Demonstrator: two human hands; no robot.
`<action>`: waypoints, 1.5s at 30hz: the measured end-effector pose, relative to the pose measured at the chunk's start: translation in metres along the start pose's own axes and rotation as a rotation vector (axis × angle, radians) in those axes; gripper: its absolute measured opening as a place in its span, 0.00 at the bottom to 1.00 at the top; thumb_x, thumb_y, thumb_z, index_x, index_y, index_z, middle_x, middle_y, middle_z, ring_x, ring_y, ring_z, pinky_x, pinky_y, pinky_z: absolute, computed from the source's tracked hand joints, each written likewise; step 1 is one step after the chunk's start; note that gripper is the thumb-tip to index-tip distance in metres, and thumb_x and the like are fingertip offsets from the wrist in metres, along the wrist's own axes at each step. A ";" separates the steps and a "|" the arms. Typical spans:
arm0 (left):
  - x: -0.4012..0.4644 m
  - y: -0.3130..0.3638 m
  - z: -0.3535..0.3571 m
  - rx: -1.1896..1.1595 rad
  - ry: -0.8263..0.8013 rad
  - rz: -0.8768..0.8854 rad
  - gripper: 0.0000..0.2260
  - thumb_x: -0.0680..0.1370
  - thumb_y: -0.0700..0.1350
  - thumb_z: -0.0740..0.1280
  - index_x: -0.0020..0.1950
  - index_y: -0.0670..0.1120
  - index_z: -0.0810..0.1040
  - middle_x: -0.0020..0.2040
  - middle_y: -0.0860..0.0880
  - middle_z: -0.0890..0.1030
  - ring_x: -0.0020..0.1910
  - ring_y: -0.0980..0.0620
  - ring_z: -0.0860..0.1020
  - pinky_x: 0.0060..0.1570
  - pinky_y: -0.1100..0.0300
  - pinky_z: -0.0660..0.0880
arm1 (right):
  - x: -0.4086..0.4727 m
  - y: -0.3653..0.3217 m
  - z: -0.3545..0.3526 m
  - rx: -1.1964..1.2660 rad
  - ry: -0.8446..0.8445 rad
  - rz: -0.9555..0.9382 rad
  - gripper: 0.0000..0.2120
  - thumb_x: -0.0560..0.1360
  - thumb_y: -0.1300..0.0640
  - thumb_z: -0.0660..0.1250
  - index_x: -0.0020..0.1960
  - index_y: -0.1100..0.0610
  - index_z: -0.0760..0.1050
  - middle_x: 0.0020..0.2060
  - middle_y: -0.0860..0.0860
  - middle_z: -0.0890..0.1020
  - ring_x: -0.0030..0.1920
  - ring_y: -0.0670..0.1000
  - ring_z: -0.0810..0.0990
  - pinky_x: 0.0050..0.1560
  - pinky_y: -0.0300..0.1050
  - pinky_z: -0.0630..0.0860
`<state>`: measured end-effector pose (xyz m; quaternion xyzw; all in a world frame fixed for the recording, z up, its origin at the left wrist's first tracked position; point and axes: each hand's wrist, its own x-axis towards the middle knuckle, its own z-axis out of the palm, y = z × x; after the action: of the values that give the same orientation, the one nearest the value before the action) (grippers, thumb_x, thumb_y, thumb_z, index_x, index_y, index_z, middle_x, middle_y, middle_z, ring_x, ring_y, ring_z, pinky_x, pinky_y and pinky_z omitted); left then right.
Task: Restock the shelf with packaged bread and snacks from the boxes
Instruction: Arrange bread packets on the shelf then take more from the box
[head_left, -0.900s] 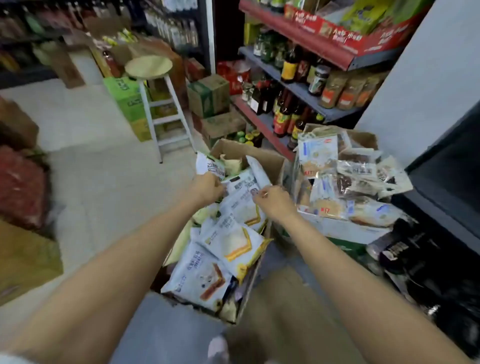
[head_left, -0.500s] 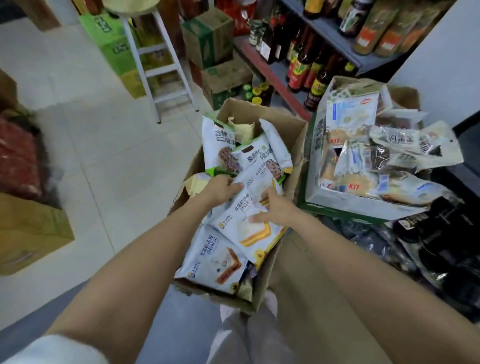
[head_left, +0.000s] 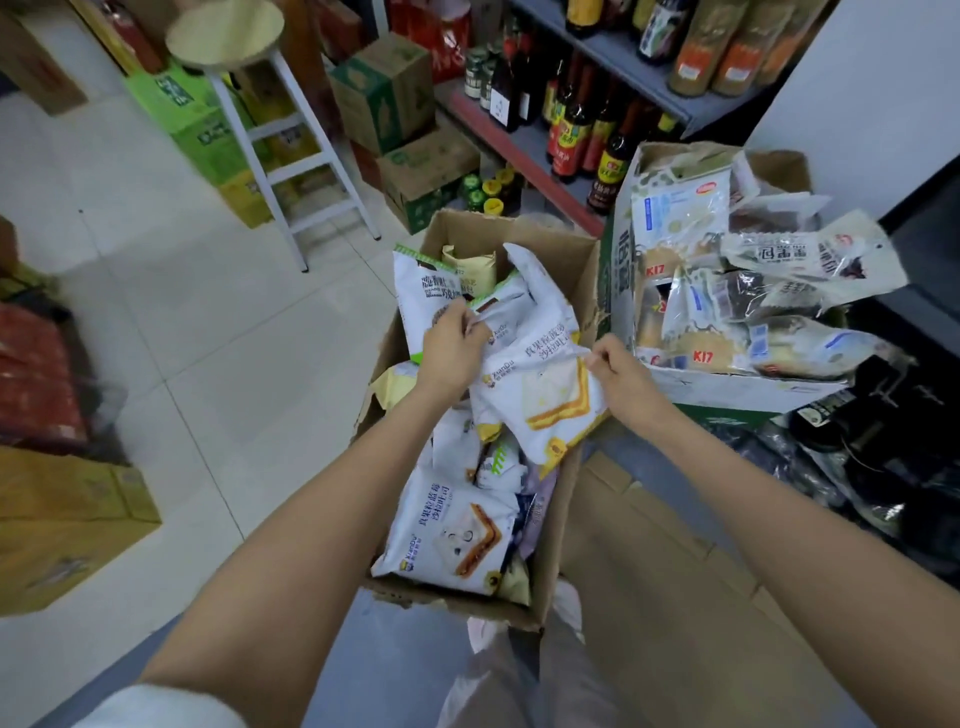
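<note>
Bread packs (head_left: 540, 395) that lay flat in the box (head_left: 566, 270) half a second ago now ride up off the pile — my left hand (head_left: 452, 348) pinches the top edge of one white pack, and my right hand (head_left: 618, 374) pinches the far edge of the yellow-sandwich pack. Both hands have gone from pressing and sorting to gripping, so I judge the pick is made and the carry to the shelf (head_left: 524, 150) comes next. More packs stay in the box below, and the second box (head_left: 727, 384) just beside it is untouched.
</note>
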<state>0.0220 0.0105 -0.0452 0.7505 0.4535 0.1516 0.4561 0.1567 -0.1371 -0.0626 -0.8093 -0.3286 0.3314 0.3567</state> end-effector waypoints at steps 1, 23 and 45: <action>0.001 0.007 -0.005 -0.025 0.026 0.031 0.15 0.78 0.38 0.59 0.35 0.48 0.57 0.32 0.49 0.65 0.32 0.53 0.63 0.29 0.65 0.60 | -0.001 -0.003 -0.008 0.003 0.075 0.010 0.10 0.83 0.57 0.51 0.43 0.57 0.61 0.33 0.49 0.64 0.35 0.49 0.65 0.36 0.44 0.60; 0.004 0.328 0.108 -0.468 -0.184 0.283 0.18 0.80 0.45 0.62 0.31 0.47 0.62 0.27 0.50 0.62 0.26 0.53 0.61 0.26 0.61 0.59 | -0.088 -0.035 -0.270 1.103 0.320 -0.008 0.26 0.66 0.55 0.71 0.63 0.59 0.75 0.54 0.57 0.83 0.50 0.54 0.84 0.55 0.56 0.79; 0.097 0.571 0.276 -0.211 -0.021 0.522 0.21 0.75 0.56 0.67 0.60 0.44 0.71 0.58 0.44 0.77 0.58 0.42 0.76 0.54 0.53 0.73 | 0.010 0.003 -0.635 0.643 1.330 -0.055 0.17 0.75 0.56 0.66 0.61 0.63 0.73 0.57 0.58 0.79 0.55 0.57 0.79 0.53 0.48 0.75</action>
<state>0.5614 -0.1599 0.2575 0.7918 0.2216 0.3025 0.4821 0.6524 -0.3595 0.2663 -0.6862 0.0500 -0.1583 0.7082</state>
